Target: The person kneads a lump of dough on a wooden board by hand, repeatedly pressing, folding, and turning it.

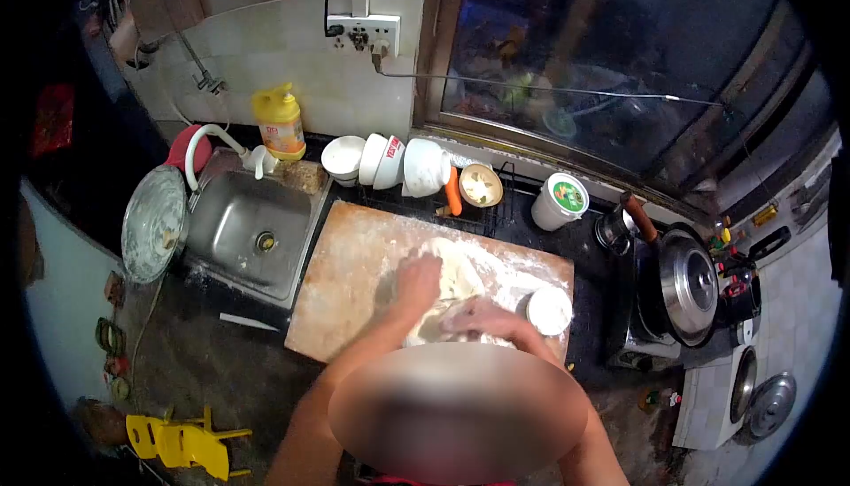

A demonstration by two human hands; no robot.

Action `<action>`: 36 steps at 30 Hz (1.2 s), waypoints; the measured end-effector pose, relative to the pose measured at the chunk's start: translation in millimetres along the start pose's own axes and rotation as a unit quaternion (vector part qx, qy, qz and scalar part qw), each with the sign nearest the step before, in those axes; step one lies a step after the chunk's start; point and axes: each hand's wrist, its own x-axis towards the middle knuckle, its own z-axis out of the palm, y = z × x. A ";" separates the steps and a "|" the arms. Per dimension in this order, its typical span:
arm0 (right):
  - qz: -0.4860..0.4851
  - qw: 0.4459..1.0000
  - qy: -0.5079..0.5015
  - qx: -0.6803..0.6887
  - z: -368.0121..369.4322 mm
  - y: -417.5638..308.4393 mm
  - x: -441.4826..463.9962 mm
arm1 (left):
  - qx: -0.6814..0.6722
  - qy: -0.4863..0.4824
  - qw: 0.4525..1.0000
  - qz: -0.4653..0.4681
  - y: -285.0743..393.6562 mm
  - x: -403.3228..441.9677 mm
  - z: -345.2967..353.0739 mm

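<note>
A pale sheet of dough lies on a floured wooden board. My left hand is on the dough's left side, its fingers curled over the edge. Close by, my right hand grips the dough's near part, where it looks folded or bunched. My fingertips are partly hidden by the hands themselves. A white bowl of flour stands on the board to the right of my right hand. Loose flour is scattered over the board's right half.
Left of the board is a steel sink with a large metal basin on its rim. Several stacked bowls, a carrot and a lidded white tub line the back. At right, a lidded wok sits on the stove.
</note>
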 end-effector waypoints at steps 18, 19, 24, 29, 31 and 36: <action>-0.218 0.787 0.438 -0.375 82.9 136.4 -22.3 | 0.010 0.200 0.975 -0.092 85.3 -150.9 47.7; -0.213 0.779 0.451 -0.380 86.7 141.1 -19.1 | 0.010 0.200 0.976 -0.091 86.3 -151.3 50.6; -0.133 0.778 0.452 -0.416 54.8 113.6 32.7 | 0.009 0.197 0.974 -0.112 47.8 -92.9 55.0; -0.082 0.778 0.504 -0.366 16.0 79.9 92.3 | -0.004 0.201 0.970 -0.135 -2.3 -12.9 62.9; -0.075 0.758 0.539 -0.359 4.6 72.9 110.0 | -0.019 0.191 0.971 -0.146 -17.6 12.4 65.9; -0.016 0.755 0.566 -0.331 -15.3 59.2 138.6 | -0.012 0.181 0.972 -0.151 -49.0 57.7 74.4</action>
